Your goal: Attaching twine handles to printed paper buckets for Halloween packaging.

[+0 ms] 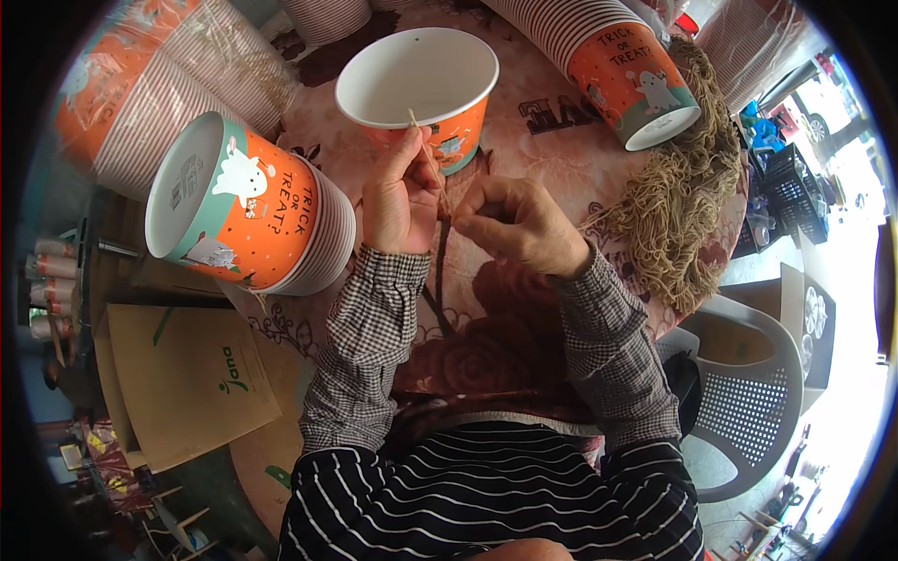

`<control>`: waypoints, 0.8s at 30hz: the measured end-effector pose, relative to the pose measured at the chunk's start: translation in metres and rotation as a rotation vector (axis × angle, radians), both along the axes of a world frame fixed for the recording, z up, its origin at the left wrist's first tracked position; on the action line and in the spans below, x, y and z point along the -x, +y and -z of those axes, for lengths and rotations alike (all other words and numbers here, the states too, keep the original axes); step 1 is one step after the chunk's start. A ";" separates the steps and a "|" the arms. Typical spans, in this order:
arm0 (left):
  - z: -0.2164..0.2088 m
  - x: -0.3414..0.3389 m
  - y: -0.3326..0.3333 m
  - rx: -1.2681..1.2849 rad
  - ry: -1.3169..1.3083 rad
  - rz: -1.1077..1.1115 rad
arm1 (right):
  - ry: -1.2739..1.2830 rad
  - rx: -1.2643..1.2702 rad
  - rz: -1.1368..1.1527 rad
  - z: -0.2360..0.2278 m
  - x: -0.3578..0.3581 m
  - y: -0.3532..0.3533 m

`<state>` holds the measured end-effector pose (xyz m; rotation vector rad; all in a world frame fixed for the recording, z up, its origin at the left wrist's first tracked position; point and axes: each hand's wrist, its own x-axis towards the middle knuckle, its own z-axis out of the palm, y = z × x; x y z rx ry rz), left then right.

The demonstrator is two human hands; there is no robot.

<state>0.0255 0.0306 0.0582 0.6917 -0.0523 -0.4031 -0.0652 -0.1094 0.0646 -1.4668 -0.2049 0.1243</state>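
My left hand (400,192) is closed, thumb and forefinger pinched on a thin strand of twine (432,168) that sticks up past my fingertips. My right hand (513,222) sits just beside it, its fingers curled together and nipping the lower end of the same strand — so the twine runs slantwise between my two hands, taut from one pinch to the other.

Just beyond my left fingertips stands an open paper bucket (421,89), orange outside and white inside, upright on the flowered tablecloth (486,309); the tip of the twine shows against its rim, though I cannot tell whether it touches.

To the left of my left hand lies a nested stack of the same buckets (251,210) on its side, bottom toward me, near my sleeve. Past my right hand, farther out, another stack (617,61) lies tipped, and to the right of my right wrist a loose heap of cut twine (678,210) spills over the table's edge — well apart from my fingers. A grey plastic chair (748,393) stands below that, by my right elbow.
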 end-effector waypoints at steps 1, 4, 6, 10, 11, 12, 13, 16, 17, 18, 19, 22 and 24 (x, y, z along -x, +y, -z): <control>-0.001 0.003 -0.003 -0.116 -0.043 -0.109 | 0.001 0.000 0.003 0.000 0.001 -0.002; 0.003 -0.002 -0.006 -0.263 -0.262 -0.224 | 0.034 0.015 -0.005 -0.002 0.002 -0.002; 0.006 -0.007 -0.003 -0.312 -0.377 -0.233 | 0.076 -0.043 0.107 -0.006 0.003 -0.001; 0.004 -0.009 0.007 -0.178 -0.340 -0.079 | 0.035 0.099 0.144 0.001 -0.003 -0.005; 0.003 -0.008 0.007 -0.177 -0.341 -0.077 | 0.030 0.152 0.128 0.003 -0.005 -0.006; 0.003 -0.008 0.007 -0.130 -0.353 -0.024 | 0.025 0.204 0.110 0.005 -0.006 -0.006; 0.002 -0.008 0.007 -0.084 -0.364 0.029 | 0.024 0.206 0.110 0.008 -0.007 -0.006; 0.003 -0.005 0.004 -0.196 -0.361 -0.026 | -0.027 0.224 0.081 0.011 -0.007 -0.010; 0.006 -0.008 0.006 -0.190 -0.399 -0.006 | -0.037 0.220 0.093 0.010 -0.007 -0.011; 0.006 -0.008 0.007 -0.190 -0.400 -0.008 | -0.047 0.216 0.104 0.009 -0.006 -0.012; 0.005 -0.008 0.008 -0.159 -0.338 -0.029 | -0.048 0.216 0.103 0.006 -0.006 -0.015; 0.003 -0.007 0.010 -0.134 -0.304 -0.073 | -0.001 0.224 0.129 0.001 -0.006 -0.024; 0.004 -0.007 0.008 -0.142 -0.313 -0.086 | -0.065 0.331 0.298 0.004 -0.006 -0.029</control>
